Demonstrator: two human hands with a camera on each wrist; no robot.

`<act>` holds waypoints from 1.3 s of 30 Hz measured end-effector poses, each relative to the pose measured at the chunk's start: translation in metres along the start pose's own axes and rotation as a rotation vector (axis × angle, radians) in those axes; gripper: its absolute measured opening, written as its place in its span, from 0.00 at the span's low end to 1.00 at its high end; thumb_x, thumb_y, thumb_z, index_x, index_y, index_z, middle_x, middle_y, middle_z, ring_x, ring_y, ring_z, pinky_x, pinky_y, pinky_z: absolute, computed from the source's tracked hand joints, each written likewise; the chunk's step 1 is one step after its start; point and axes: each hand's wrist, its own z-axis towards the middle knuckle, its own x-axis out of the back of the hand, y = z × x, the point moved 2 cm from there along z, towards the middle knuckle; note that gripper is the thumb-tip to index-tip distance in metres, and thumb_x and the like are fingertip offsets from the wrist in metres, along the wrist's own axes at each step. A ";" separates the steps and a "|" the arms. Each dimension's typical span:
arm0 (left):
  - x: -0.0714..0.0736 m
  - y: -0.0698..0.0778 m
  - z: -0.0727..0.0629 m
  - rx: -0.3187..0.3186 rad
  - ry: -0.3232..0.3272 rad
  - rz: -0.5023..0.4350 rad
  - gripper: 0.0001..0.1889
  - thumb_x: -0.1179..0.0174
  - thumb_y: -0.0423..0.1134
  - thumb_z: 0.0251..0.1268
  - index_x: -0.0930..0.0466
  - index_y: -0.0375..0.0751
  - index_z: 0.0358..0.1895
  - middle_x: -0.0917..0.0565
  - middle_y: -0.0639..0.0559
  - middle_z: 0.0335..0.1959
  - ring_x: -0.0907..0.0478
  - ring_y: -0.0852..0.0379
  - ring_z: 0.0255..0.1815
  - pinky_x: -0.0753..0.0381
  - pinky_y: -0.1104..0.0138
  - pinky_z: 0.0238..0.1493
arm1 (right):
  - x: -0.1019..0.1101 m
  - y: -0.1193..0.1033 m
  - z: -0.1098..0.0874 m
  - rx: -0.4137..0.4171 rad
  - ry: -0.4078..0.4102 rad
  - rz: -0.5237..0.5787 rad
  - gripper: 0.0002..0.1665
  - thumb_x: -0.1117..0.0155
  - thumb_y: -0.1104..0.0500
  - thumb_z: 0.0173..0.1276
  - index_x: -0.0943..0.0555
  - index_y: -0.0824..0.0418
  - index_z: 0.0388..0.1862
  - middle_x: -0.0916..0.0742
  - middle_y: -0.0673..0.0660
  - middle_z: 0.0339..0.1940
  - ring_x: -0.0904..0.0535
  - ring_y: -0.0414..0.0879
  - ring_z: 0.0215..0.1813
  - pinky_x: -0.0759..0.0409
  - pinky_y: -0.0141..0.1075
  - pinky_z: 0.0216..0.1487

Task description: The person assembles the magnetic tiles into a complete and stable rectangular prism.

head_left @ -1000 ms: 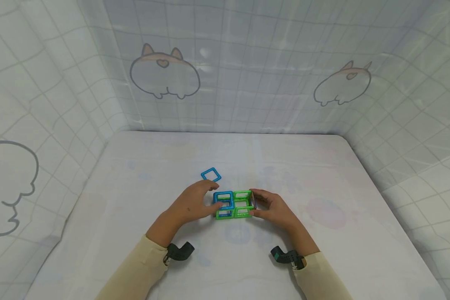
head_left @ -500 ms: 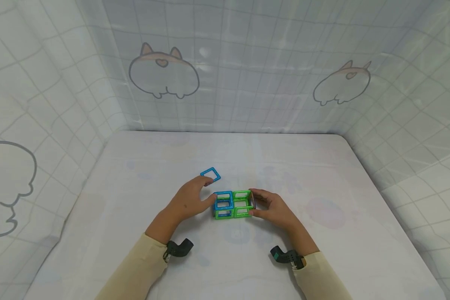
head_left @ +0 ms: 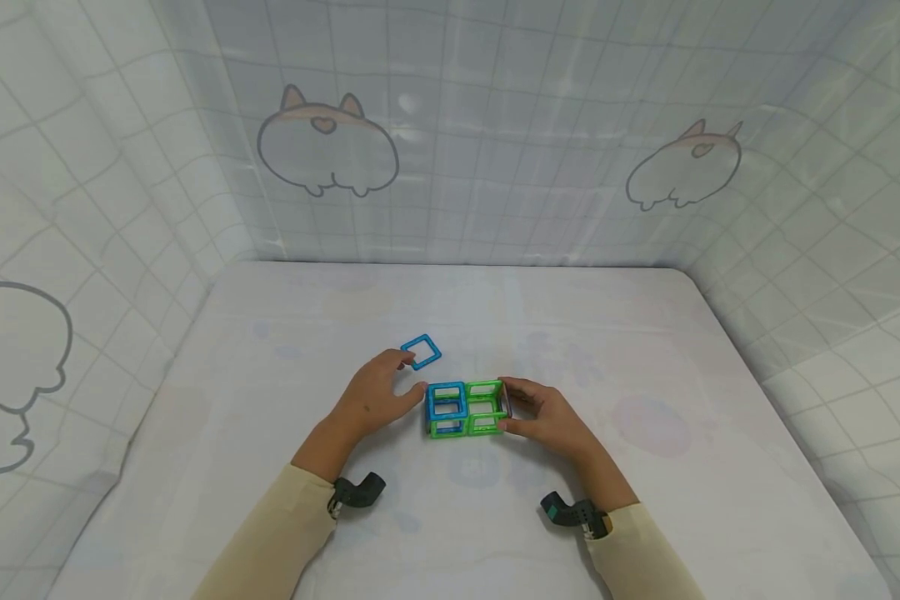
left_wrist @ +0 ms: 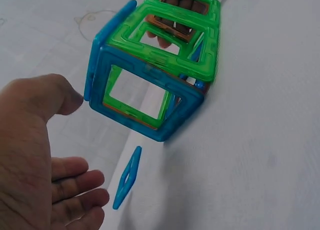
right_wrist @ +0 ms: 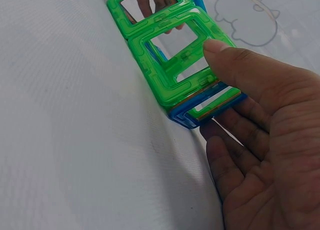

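Observation:
A block of magnetic tiles (head_left: 485,416), blue squares at its left and green ones at its right, lies on the white table. My right hand (head_left: 547,421) grips its right end; in the right wrist view the thumb (right_wrist: 232,59) presses a green tile and the fingers (right_wrist: 247,127) lie behind. Beside the left end is my left hand (head_left: 371,400), thumb and fingers spread. Its thumb tip is close to the blue tiles (left_wrist: 127,123); whether it touches them I cannot tell. The fingertips are at the near left edge of a loose blue square tile (head_left: 429,361).
A white patterned cloth covers the table (head_left: 330,308). Pale grid-patterned curtains (head_left: 487,183) with animal drawings stand behind it and on both sides. A dark camera mount (head_left: 360,492) sits on each wrist.
My left hand has drawn off the block's left end, and its fingers have moved up and left to the loose blue tile. The right hand stays where it was.

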 end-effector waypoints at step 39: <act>-0.010 -0.022 0.018 0.124 0.146 0.056 0.37 0.34 0.57 0.59 0.27 0.33 0.64 0.21 0.42 0.59 0.25 0.45 0.62 0.25 0.50 0.66 | 0.001 0.003 0.000 -0.007 0.001 -0.021 0.43 0.21 0.51 0.57 0.27 0.57 0.71 0.23 0.56 0.70 0.25 0.53 0.69 0.27 0.45 0.68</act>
